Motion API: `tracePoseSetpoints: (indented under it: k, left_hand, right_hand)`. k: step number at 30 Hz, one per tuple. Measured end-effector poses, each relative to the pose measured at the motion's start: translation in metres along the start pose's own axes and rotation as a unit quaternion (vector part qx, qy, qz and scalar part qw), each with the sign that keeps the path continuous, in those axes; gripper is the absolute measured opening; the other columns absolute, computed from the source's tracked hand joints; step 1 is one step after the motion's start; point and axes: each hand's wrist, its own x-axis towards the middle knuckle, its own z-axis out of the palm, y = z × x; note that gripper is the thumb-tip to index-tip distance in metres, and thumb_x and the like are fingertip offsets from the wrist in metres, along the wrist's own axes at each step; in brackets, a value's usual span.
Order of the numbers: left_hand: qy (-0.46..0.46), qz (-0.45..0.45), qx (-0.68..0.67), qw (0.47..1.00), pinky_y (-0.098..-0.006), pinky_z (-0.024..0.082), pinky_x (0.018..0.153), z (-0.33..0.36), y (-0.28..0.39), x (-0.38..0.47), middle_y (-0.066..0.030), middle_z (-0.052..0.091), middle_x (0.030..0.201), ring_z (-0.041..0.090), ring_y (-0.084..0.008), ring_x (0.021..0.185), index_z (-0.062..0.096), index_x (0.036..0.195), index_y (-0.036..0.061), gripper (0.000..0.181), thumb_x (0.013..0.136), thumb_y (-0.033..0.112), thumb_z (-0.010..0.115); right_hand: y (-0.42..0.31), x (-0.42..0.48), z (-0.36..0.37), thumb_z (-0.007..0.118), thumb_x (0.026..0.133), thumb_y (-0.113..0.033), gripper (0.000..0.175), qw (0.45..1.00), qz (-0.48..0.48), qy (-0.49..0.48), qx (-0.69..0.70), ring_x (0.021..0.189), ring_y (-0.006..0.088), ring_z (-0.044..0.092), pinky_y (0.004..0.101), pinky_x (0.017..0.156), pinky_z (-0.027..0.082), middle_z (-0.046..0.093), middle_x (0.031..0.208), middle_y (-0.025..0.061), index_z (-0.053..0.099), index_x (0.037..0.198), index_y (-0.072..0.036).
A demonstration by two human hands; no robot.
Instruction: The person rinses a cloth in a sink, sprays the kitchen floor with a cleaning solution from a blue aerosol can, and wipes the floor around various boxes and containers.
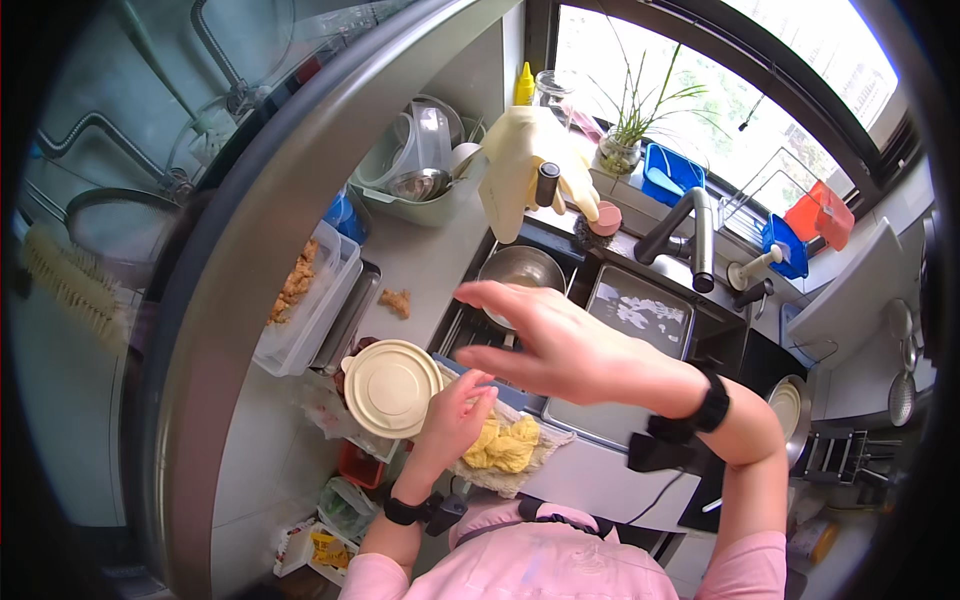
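Observation:
My left hand [455, 420] is beside the right edge of a round cream lid [394, 388]; its fingers are partly bent, and whether it touches the lid is unclear. My right hand [555, 345] is raised over the counter's sink edge, thumb and fingers spread, with nothing in it. Beyond it, partly hidden, a metal pot [523, 268] stands in the sink. A yellow cloth [504, 442] lies crumpled on a beige towel [551, 447] between my body and the sink. A piece of ginger root [394, 301] lies on the counter.
A black faucet [679, 240] stands behind the sink, near a metal tray [637, 307]. Cream rubber gloves [517, 172] hang behind the pot. A plastic box of ginger [300, 292] and a basin of bowls [405, 202] stand at left. A plant [621, 146] stands by the window.

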Motion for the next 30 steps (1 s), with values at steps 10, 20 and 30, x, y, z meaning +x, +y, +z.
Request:
tracePoseSetpoints:
  k: [10, 20, 30]
  left_hand:
    - [0.135, -0.006, -0.095, 0.986, -0.0287, 0.054, 0.082, -0.041, -0.008, -0.07, -0.0115, 0.064, 0.113, 0.062, -0.0162, 0.103, 0.057, 0.12, -0.0032, 0.026, 0.096, 0.004, 0.051]
    - [0.249, -0.078, -0.115, 0.959, -0.0292, 0.054, 0.079, -0.077, -0.046, -0.113, -0.0153, 0.066, 0.104, 0.064, -0.0196, 0.096, 0.057, 0.119, -0.005, 0.026, 0.097, 0.007, 0.052]
    - [0.262, -0.069, -0.118, 0.955, -0.0305, 0.054, 0.079, -0.093, -0.046, -0.09, -0.0148, 0.064, 0.109, 0.064, -0.0197, 0.097, 0.052, 0.124, -0.0048, 0.032, 0.098, 0.014, 0.052]
  right_hand:
    - [0.067, 0.338, 0.11, 0.073, 0.068, -0.024, 0.076, 0.967, -0.054, 0.229, -0.095, 0.11, 0.0367, 0.056, 0.0502, 0.101, 0.037, 0.06, 0.111, 0.0194, 0.041, 0.131, 0.005]
    - [0.058, 0.332, 0.106, 0.077, 0.062, -0.037, 0.072, 0.958, 0.046, 0.282, -0.013, 0.112, 0.0317, 0.053, 0.0534, 0.1, 0.029, 0.062, 0.104, 0.0126, 0.054, 0.126, -0.016]
    - [0.024, 0.306, 0.075, 0.077, 0.073, -0.03, 0.057, 0.72, 0.019, 0.517, 0.462, 0.092, 0.0264, 0.063, 0.0363, 0.082, 0.049, 0.064, 0.102, 0.0149, 0.049, 0.116, -0.005]
